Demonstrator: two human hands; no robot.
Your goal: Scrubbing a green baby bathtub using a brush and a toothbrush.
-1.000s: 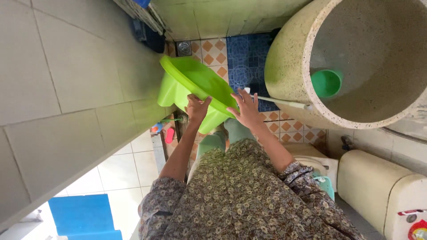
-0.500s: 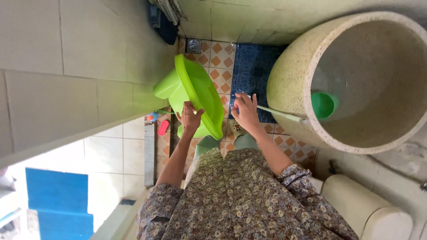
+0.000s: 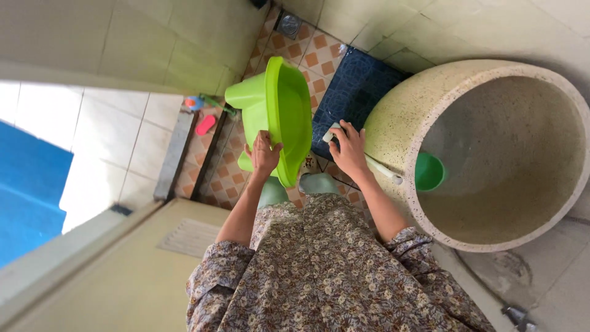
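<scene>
Tiled bathroom floor (image 3: 310, 58), orange-checked and blue, bounded by pale tiled walls. Head view: one lime-green basin (image 3: 286, 110) stands tilted on edge; left hand (image 3: 264, 154) fingers clench its near rim. Right hand (image 3: 349, 149) fingers curl around one pale small object (image 3: 330, 134), just right of the basin. One speckled stone tub (image 3: 399, 123) lies right of the fingers, containing one green dipper (image 3: 428, 171).

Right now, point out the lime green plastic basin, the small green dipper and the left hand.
lime green plastic basin (image 3: 294, 104), head view, inner wall.
small green dipper (image 3: 428, 171), head view, inside of cup.
left hand (image 3: 263, 154), head view, back of hand.
</scene>
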